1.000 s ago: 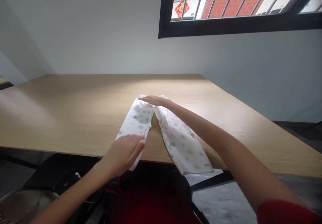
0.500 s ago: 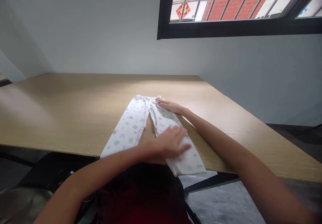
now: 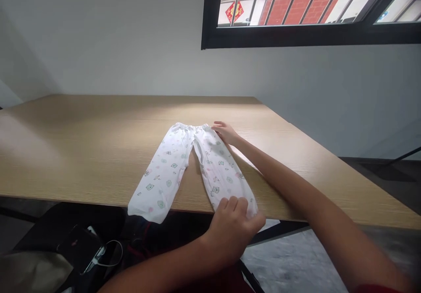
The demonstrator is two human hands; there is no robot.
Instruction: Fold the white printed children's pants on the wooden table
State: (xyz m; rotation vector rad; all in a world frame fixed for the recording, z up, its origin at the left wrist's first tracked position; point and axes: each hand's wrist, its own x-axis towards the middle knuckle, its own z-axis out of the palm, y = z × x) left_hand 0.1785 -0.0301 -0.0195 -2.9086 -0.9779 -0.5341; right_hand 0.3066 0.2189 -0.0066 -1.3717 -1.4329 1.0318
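Small white pants (image 3: 184, 166) with a printed pattern lie spread flat on the wooden table (image 3: 82, 144), waistband away from me, both leg ends hanging over the near edge. My left hand (image 3: 235, 223) has its fingers curled round the cuff of the right leg at the table's edge. My right hand (image 3: 224, 131) rests at the right corner of the waistband, fingers bent on the cloth's edge.
A black-framed window (image 3: 309, 34) sits in the grey wall behind the table. Below the near edge lie a dark bag and a phone with a cable (image 3: 90, 253). A black table frame bar (image 3: 279, 234) shows at the lower right.
My left hand moved from the left leg across to the right leg, then down to its cuff. My right hand shifted from the waistband's middle to its right corner. The pants now lie flatter.
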